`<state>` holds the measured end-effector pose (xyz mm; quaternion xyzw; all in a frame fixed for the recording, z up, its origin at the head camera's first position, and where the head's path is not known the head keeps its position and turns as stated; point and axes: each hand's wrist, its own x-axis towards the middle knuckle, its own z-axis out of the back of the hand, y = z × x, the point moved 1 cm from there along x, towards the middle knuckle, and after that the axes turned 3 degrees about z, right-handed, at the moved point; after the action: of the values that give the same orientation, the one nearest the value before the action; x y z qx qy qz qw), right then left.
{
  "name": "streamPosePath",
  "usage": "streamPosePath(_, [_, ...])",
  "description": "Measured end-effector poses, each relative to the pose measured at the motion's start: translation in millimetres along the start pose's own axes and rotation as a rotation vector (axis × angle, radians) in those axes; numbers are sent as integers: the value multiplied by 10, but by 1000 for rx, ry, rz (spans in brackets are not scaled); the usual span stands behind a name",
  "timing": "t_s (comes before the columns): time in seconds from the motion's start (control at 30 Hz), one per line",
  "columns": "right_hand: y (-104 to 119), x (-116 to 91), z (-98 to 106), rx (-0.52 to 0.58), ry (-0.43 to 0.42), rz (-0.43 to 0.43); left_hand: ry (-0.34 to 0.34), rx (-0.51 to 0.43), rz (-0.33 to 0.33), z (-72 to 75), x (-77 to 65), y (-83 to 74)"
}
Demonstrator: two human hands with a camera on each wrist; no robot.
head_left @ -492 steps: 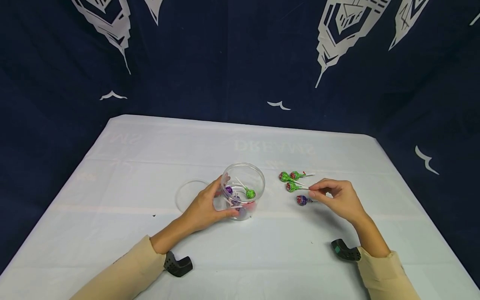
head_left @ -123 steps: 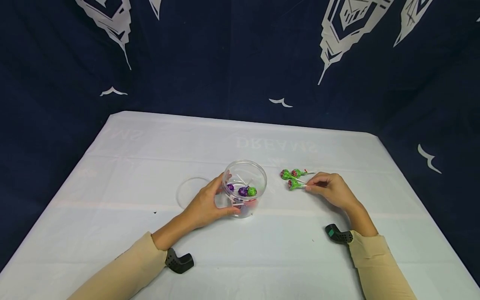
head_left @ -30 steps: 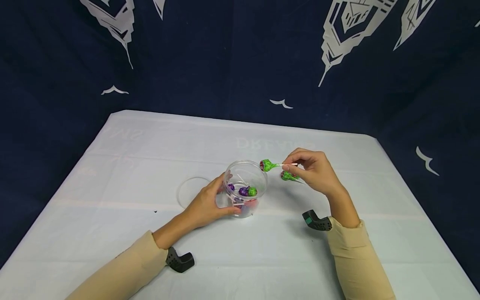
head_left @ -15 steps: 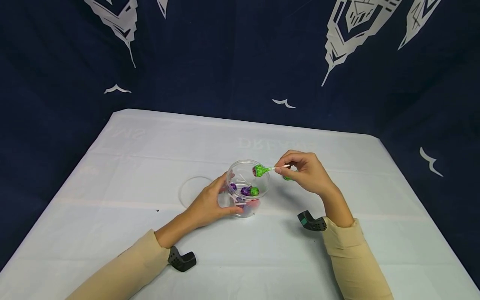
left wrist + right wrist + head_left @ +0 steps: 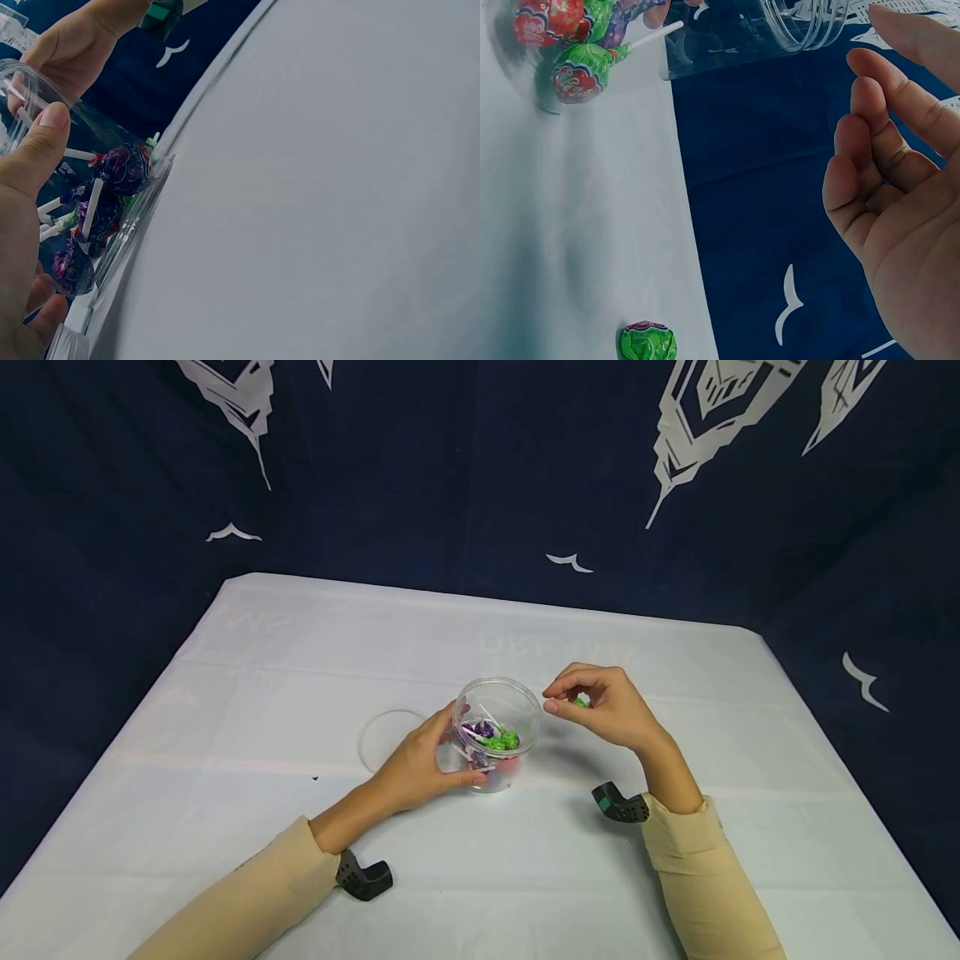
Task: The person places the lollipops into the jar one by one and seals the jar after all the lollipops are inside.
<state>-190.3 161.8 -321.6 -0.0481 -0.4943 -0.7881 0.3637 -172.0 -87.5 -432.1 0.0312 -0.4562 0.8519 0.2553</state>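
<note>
My left hand [image 5: 420, 768] grips a clear plastic jar [image 5: 528, 714] by its side, thumb in front, and the jar stands on the table with its mouth uncovered. Inside lie several wrapped lollipops: purple ones [image 5: 126, 169], green ones [image 5: 581, 73] and a red one [image 5: 547, 21], white sticks pointing various ways. Just right of the rim hovers my right hand [image 5: 607, 706], fingers bent loosely, thumb and forefinger apart with nothing between them. Behind it, a green lollipop [image 5: 649, 343] lies on the table, mostly hidden by the hand in the head view.
A clear round lid [image 5: 363, 739] lies flat on the white-covered table [image 5: 480, 893], left of the jar and partly behind my left hand. A dark blue patterned cloth [image 5: 420, 468] hangs beyond the far edge. A tiny dark speck [image 5: 315, 778] sits on the tablecloth at left.
The purple lollipop at right and one green lollipop have left the table. My right hand brought the latest green one over the jar and let it drop in. The left hand keeps its grip.
</note>
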Motion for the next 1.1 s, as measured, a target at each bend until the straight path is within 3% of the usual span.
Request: streamPosePath(1.1, [-64, -68, 141, 1, -49, -13, 12, 12, 20, 3, -7, -4])
